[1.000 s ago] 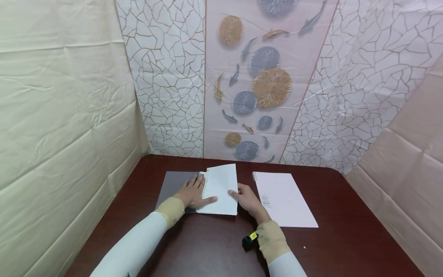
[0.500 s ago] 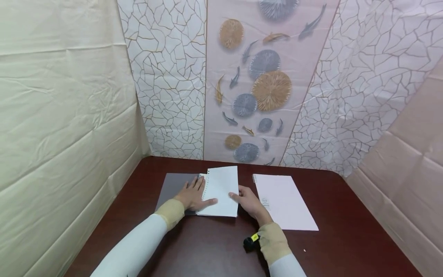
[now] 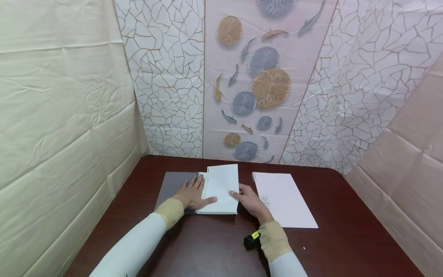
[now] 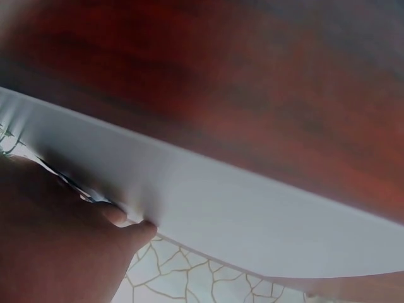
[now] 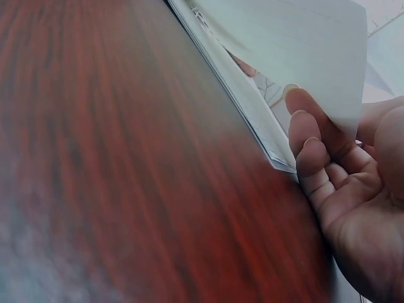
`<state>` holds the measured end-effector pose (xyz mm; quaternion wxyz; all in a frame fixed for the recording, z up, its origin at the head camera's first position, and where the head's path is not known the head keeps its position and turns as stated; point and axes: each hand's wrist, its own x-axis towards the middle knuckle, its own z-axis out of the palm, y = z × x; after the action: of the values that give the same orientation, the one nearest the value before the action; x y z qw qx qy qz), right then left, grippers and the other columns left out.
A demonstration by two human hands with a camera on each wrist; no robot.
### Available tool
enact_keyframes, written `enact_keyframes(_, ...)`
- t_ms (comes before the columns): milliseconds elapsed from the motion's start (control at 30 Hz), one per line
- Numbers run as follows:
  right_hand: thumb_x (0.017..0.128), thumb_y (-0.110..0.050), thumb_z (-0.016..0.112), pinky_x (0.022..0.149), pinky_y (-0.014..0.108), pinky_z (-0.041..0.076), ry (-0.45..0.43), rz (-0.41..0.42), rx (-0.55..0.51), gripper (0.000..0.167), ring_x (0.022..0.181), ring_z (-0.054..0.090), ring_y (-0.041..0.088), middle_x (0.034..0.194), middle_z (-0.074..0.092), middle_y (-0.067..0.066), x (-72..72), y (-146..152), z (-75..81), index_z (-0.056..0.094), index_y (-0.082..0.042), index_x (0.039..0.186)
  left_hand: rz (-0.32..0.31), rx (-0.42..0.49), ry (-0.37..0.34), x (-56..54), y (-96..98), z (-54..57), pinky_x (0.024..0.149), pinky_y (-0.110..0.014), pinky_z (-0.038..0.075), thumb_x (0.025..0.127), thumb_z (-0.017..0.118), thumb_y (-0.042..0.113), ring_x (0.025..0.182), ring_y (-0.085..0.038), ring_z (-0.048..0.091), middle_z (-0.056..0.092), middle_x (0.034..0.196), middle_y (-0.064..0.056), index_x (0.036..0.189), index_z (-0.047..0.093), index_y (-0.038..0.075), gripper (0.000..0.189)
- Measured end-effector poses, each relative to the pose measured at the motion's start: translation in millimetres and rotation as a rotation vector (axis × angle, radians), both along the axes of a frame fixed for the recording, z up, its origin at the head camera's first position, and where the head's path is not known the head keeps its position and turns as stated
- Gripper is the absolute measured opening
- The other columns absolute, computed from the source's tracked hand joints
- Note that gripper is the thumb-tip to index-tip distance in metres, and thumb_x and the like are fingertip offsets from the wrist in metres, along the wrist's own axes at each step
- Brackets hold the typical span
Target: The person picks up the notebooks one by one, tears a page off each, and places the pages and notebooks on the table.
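A spiral notebook lies open on the table, its grey cover (image 3: 173,184) folded out to the left. My left hand (image 3: 193,192) rests flat across the binding with fingers spread, its thumb on the white page. Over the page stack lies a white sheet (image 3: 221,184) with a row of holes down its left edge. My right hand (image 3: 250,201) pinches this sheet's right edge, thumb on top and fingers beneath. In the right wrist view the sheet (image 5: 309,50) is lifted off the page stack (image 5: 237,95). The left wrist view shows the left thumb (image 4: 144,232) against the white paper.
A second white spiral pad (image 3: 287,200) lies to the right, close to my right hand. A black wrist device with a yellow label (image 3: 250,241) is at my right wrist. A tiny white scrap (image 3: 304,248) lies on the dark red table (image 3: 207,250). Patterned cloth (image 3: 169,77) hangs behind.
The right hand and the sheet it pinches have shifted very slightly to the right. The left hand stays pressed in the same place.
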<state>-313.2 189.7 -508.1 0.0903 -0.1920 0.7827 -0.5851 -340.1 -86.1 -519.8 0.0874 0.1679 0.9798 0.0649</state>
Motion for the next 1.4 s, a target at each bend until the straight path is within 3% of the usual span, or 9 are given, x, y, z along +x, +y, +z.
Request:
enact_keyframes(167, 0.110, -0.018, 0.061, 0.096, 0.042, 0.058, -0.001, 0.001, -0.007, 0.043, 0.104, 0.073, 0.025, 0.119, 0.074, 0.023, -1.1, 0.8, -0.4, 0.057, 0.010, 0.143, 0.002, -0.015, 0.003, -7.2, -0.5, -6.9, 0.129, -0.059, 0.004, 0.076, 0.012, 0.106, 0.163, -0.033, -0.003, -0.002, 0.178, -0.008, 0.171, 0.005, 0.010, 0.135)
enact_keyframes(400, 0.111, -0.018, 0.059, 0.094, 0.038, 0.058, -0.038, 0.002, -0.041, 0.043, 0.104, 0.073, 0.023, 0.120, 0.073, 0.023, 0.1, 4.3, 1.1, 0.056, 0.009, 0.144, -0.015, -0.008, 0.013, -4.6, -3.8, -4.1, 0.129, -0.060, 0.006, 0.080, 0.014, 0.103, 0.163, -0.033, -0.002, -0.001, 0.178, -0.008, 0.171, 0.005, 0.010, 0.131)
enact_keyframes(667, 0.111, -0.017, 0.059, 0.095, 0.039, 0.058, -0.048, -0.009, -0.050, 0.041, 0.107, 0.073, 0.028, 0.119, 0.073, 0.024, 0.9, 3.2, 5.9, 0.057, 0.009, 0.143, -0.035, -0.018, 0.025, -9.1, -9.5, -7.0, 0.129, -0.059, 0.002, 0.080, 0.013, 0.103, 0.163, -0.033, -0.004, -0.003, 0.178, -0.008, 0.171, 0.003, 0.010, 0.130)
enact_keyframes(800, 0.111, -0.018, 0.060, 0.094, 0.038, 0.058, -0.069, -0.059, -0.039, 0.039, 0.104, 0.074, 0.025, 0.115, 0.075, 0.021, 1.1, 0.0, 6.5, 0.060, 0.007, 0.140, -0.026, -0.030, 0.003, -8.7, -9.6, -6.1, 0.129, -0.058, 0.002, 0.080, 0.012, 0.103, 0.163, -0.032, -0.006, -0.005, 0.178, -0.006, 0.171, 0.001, 0.011, 0.130)
enact_keyframes(1100, 0.109, -0.012, 0.060, 0.075, 0.033, 0.059, -0.077, -0.261, 0.083, 0.035, 0.083, 0.072, 0.021, 0.108, 0.075, 0.017, -0.9, -0.7, 18.7, 0.064, 0.008, 0.137, -0.027, -0.026, 0.000, -6.1, -7.7, -9.2, 0.128, -0.060, 0.006, 0.081, 0.015, 0.103, 0.163, -0.033, -0.002, -0.001, 0.178, -0.008, 0.171, 0.005, 0.009, 0.130)
enact_keyframes(1233, 0.109, -0.015, 0.060, 0.080, 0.037, 0.059, -0.053, -0.340, 0.146, 0.039, 0.091, 0.072, 0.025, 0.116, 0.073, 0.020, -4.8, 7.0, 32.1, 0.062, 0.005, 0.142, -0.026, -0.048, 0.008, -7.9, -7.7, -9.7, 0.129, -0.059, 0.006, 0.082, 0.016, 0.102, 0.163, -0.032, -0.004, -0.003, 0.178, -0.007, 0.171, 0.003, 0.010, 0.129)
enact_keyframes(1400, 0.110, -0.019, 0.058, 0.098, 0.050, 0.056, 0.042, -0.345, 0.237, 0.045, 0.116, 0.068, 0.032, 0.137, 0.066, 0.023, -6.6, 19.8, 49.7, 0.056, 0.002, 0.149, -0.030, -0.040, 0.009, -2.9, -7.2, 2.7, 0.129, -0.059, 0.007, 0.085, 0.020, 0.100, 0.163, -0.034, -0.002, 0.000, 0.179, -0.009, 0.171, 0.007, 0.008, 0.127)
